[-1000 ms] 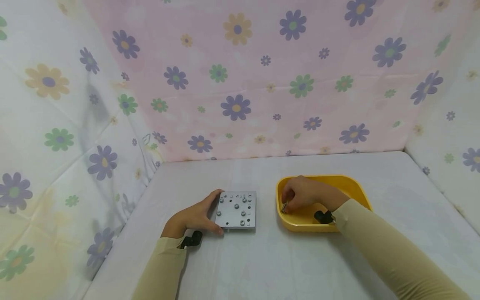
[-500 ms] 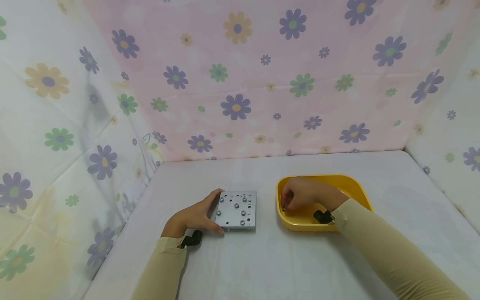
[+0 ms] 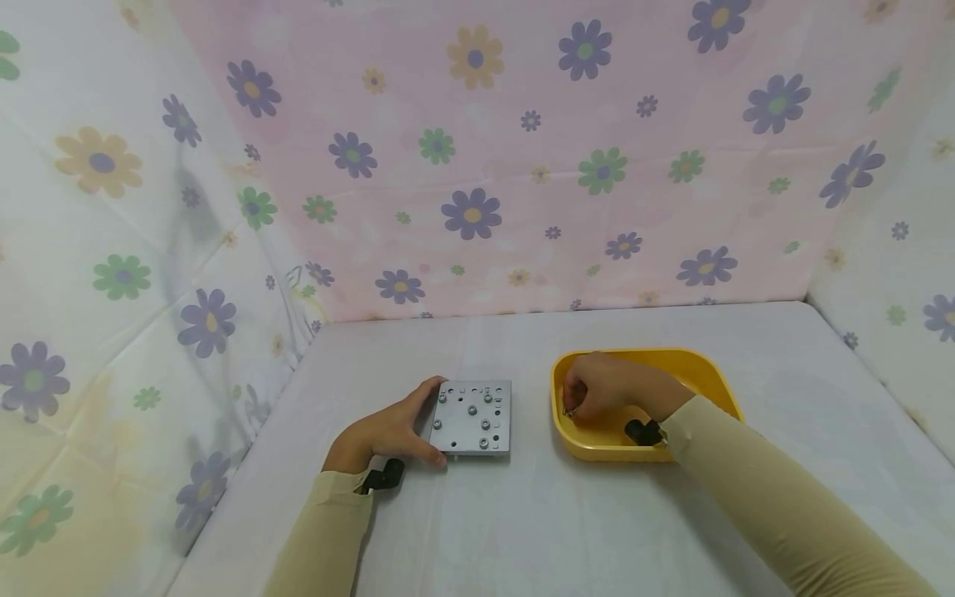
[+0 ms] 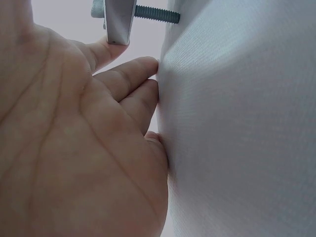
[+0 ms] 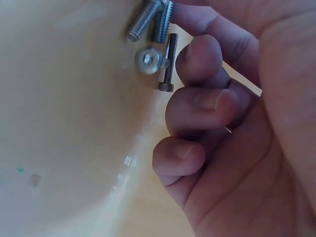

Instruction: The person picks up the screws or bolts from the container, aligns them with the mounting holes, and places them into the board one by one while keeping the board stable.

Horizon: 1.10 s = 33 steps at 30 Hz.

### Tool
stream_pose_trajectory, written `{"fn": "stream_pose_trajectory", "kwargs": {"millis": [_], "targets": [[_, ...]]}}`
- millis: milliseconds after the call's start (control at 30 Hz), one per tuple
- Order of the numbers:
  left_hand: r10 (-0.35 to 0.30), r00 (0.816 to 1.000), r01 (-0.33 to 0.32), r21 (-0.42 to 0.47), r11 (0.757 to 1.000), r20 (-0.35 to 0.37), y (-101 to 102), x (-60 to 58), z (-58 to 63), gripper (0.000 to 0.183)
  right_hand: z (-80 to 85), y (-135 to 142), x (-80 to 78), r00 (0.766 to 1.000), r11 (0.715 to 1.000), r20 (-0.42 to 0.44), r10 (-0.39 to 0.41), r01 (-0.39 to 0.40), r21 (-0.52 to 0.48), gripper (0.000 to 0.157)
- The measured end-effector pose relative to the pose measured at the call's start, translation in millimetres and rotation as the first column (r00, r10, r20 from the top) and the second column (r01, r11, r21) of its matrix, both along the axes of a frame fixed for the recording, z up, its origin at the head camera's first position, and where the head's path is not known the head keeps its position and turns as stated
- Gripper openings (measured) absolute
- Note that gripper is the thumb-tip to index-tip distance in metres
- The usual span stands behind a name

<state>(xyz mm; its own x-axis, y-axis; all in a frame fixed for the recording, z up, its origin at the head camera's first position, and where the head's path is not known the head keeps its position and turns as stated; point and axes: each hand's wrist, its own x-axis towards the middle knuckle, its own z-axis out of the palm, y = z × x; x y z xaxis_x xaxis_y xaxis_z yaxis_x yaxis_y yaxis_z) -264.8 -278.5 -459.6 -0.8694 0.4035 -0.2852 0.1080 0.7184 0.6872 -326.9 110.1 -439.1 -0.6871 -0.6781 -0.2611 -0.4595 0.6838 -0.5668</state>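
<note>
In the head view my left hand (image 3: 399,427) grips the left side of a square silver metal plate (image 3: 460,433), thumb at the near corner, fingers at the far one. Several socket-head bolts stand in its holes. The left wrist view shows a fingertip at the plate's edge (image 4: 118,24) and a threaded bolt shank (image 4: 158,14) sticking out below it. My right hand (image 3: 606,385) is inside a yellow tray (image 3: 597,453), fingers curled, pinching a bolt (image 3: 570,410) at its left end. In the right wrist view several bolts (image 5: 169,64) cluster at the fingertips; the thumb is mostly hidden.
A white cloth-covered table (image 3: 477,522) lies under everything. Flowered fabric walls (image 3: 477,166) rise behind and at both sides. A small black device (image 3: 384,475) sits at the left cuff, another (image 3: 643,431) at the right cuff.
The right hand has dipped slightly in the tray, and the bolt at its fingertips shows less upright than a second ago. Left hand and plate hold still.
</note>
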Motion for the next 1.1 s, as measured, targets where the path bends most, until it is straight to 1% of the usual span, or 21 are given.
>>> {"fn": "stream_pose_trajectory", "kwargs": {"millis": [167,300,533,633,833,967,1100], "targets": [[-0.007,1.0,0.007,-0.001,1.0,0.0,0.5,-0.2,0.3,0.134,0.8,0.3,-0.4,1.0,1.0,-0.03,-0.009,0.009,-0.003,0.01],[-0.011,1.0,0.011,-0.002,1.0,-0.004,-0.3,-0.7,-0.4,0.133,-0.1,0.0,-1.9,0.999,1.0,-0.027,-0.019,0.019,0.003,0.01],[-0.014,1.0,0.014,0.007,1.0,-0.011,-1.6,-1.7,-2.2,0.132,-2.8,-1.0,-4.6,0.999,1.0,-0.039,0.026,-0.026,0.014,0.015],[-0.01,1.0,0.01,0.003,1.0,-0.009,-1.2,-1.7,-2.2,0.133,-1.1,-1.1,-3.5,0.998,1.0,-0.053,0.023,-0.023,0.014,0.017],[-0.009,1.0,0.009,0.007,1.0,-0.008,-0.2,-1.3,-1.7,0.133,4.6,0.1,-2.0,0.998,1.0,-0.059,-0.007,0.008,0.011,0.011],[-0.009,1.0,0.009,0.007,1.0,-0.008,-0.4,-1.8,-2.3,0.132,8.7,1.2,-2.1,0.999,1.0,-0.048,-0.018,0.018,0.003,0.006],[-0.004,1.0,0.004,-0.001,1.0,-0.008,-0.9,-1.8,-2.5,0.132,11.8,1.2,-1.6,0.999,0.999,-0.025,-0.031,0.03,-0.018,0.005]]}}
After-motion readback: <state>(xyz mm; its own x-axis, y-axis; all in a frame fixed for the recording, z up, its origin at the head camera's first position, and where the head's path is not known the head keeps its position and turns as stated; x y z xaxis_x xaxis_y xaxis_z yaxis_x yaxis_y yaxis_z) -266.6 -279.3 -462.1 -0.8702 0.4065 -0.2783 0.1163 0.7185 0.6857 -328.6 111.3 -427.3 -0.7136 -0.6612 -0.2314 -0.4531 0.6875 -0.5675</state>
